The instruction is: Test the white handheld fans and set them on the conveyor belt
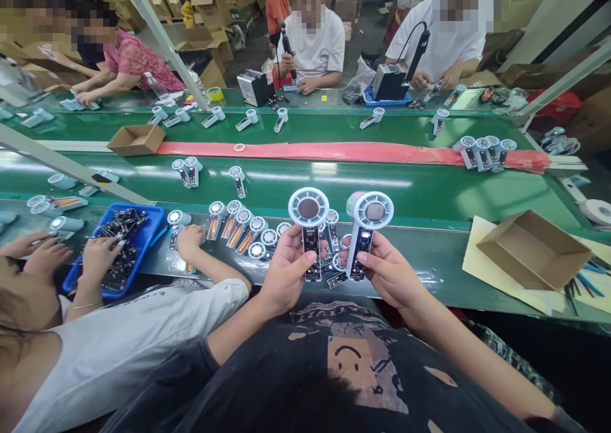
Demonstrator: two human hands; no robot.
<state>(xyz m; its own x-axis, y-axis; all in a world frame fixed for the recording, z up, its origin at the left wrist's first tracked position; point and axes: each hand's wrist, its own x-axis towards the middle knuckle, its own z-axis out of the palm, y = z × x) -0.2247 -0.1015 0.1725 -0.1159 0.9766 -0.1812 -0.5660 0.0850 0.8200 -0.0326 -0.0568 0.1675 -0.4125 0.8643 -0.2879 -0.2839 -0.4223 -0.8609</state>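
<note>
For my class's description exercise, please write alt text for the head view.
The left hand and right hand each hold a round-headed device with exposed circuitry over a green bench. Similar devices lie nearby; co-workers are opposite.

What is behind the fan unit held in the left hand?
Around the fan unit in the left hand, a pale round head peeks out at picture left and a similar unit with a dark circuit board at right. Whatever lies directly behind it is covered.

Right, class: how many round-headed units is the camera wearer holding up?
2: one round-headed unit in the left hand, another round-headed unit in the right hand. Both show plainly, handles partly covered.
</note>
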